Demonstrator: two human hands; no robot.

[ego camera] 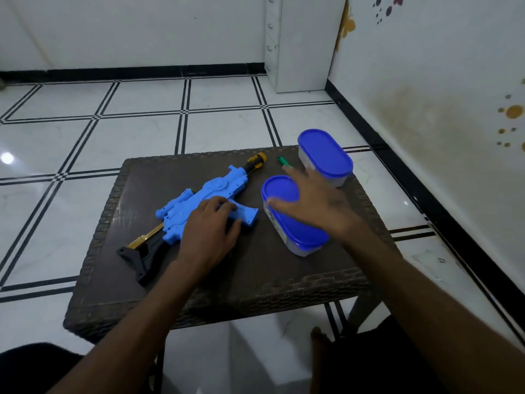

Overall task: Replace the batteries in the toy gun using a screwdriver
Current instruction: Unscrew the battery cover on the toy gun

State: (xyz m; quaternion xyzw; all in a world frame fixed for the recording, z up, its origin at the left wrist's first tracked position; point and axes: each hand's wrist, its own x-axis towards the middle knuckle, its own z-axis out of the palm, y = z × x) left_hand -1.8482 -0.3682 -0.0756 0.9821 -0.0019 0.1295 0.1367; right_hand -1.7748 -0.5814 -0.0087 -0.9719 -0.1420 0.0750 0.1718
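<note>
A blue toy gun (199, 199) with a black stock and a yellow-black muzzle lies diagonally on a small dark woven table (255, 282). My left hand (210, 226) rests on the gun's grip area, fingers curled over it. My right hand (315, 203) hovers with fingers spread above the nearer of two blue-lidded containers (292, 223), holding nothing. Its fingertips reach toward a green-handled screwdriver (283, 161) that lies near the table's far edge.
The second blue-lidded container (325, 155) stands at the table's far right corner. Around the table is white tiled floor with black lines. A wall runs along the right, and a white cabinet (298, 44) stands at the back.
</note>
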